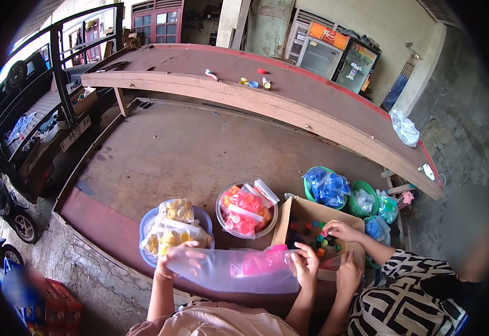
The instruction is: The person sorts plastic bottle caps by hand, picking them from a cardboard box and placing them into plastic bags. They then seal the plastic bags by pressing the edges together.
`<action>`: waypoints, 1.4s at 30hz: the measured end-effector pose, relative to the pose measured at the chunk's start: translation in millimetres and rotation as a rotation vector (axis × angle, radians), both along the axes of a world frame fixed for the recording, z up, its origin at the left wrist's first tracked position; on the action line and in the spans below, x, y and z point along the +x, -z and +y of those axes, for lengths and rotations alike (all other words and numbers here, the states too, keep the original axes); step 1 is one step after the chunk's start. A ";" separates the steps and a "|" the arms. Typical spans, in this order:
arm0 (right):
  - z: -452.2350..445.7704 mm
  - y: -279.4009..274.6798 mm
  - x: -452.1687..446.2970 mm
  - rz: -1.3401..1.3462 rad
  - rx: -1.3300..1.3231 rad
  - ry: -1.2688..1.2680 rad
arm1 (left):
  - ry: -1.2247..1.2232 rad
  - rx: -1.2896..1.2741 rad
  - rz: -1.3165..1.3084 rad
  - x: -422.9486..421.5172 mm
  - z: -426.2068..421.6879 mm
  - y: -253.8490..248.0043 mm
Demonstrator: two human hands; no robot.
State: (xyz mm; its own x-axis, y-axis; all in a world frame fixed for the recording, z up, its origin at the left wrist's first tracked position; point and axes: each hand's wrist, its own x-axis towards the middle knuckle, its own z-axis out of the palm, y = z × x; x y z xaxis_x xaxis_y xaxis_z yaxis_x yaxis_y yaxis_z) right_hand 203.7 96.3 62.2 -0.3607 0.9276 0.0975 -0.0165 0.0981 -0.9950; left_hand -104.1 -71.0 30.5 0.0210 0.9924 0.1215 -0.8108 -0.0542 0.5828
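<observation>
A long translucent plastic bag [211,274] is stretched sideways between my two hands, low in front of me. My left hand [169,262] grips its left end, and some of the fingers show through the film. At the right end, my right hand [305,267] pinches the edge between thumb and fingers. Bright pink material [258,262] shows at the bag's right half; whether it is inside or behind the film I cannot tell. Just beyond the bag stand a blue basket [143,238] of bagged yellow and white caps and a metal bowl [220,215] of bagged pink and orange caps.
A co-worker's hands [342,231] work at a cardboard box [281,224] of coloured caps to my right. Green baskets [352,210] with blue and clear bags stand behind it. A raised wooden ledge [244,92] crosses the far side of the table [199,145]. Red crates [62,305] stand lower left.
</observation>
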 end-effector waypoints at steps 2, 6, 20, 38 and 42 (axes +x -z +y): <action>-1.7 0.1 1.9 -0.002 -0.059 -0.017 | -0.066 -0.147 0.390 -5.9 -3.6 16.6; 3.3 21.0 5.8 0.096 -0.050 -0.004 | -0.197 -0.214 0.274 4.6 -1.6 23.4; -41.6 32.8 1.6 0.138 -0.341 -0.014 | -0.709 -0.469 0.548 11.7 -23.9 28.3; -58.3 25.6 52.0 0.618 -0.327 -0.120 | -0.370 -0.443 0.633 44.3 -55.6 38.3; -71.0 15.9 45.9 0.386 -0.242 -0.129 | -0.811 -0.247 1.616 76.3 -49.0 44.9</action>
